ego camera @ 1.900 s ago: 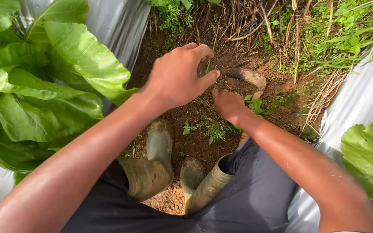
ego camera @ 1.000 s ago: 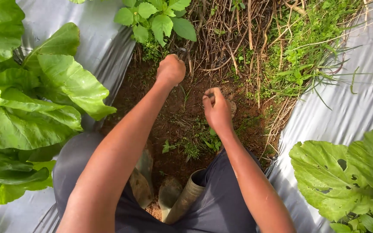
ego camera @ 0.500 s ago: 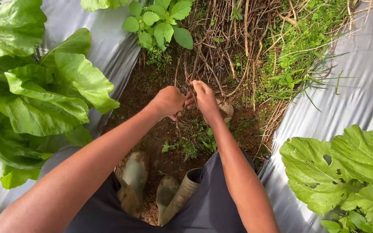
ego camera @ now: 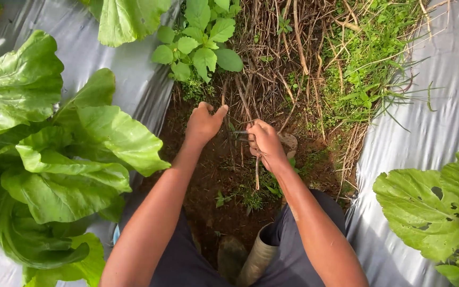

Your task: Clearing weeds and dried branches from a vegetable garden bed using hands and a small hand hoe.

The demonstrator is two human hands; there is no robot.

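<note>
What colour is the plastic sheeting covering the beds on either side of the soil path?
Silvery grey plastic sheeting, clearest in the head view.

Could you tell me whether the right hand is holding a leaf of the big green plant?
No, the right hand grips thin dry stems over the soil, apart from the big green plant.

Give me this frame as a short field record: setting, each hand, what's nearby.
setting: soil furrow between two beds under silver plastic mulch
left hand: closed grip on thin dry stems rising from the soil
right hand: closed grip on a brown stem that hangs below the fist
left side: large leafy greens
right side: leafy plant with holes
ahead: small broadleaf weed, dry stalks and grass
below: rubber boots
</note>
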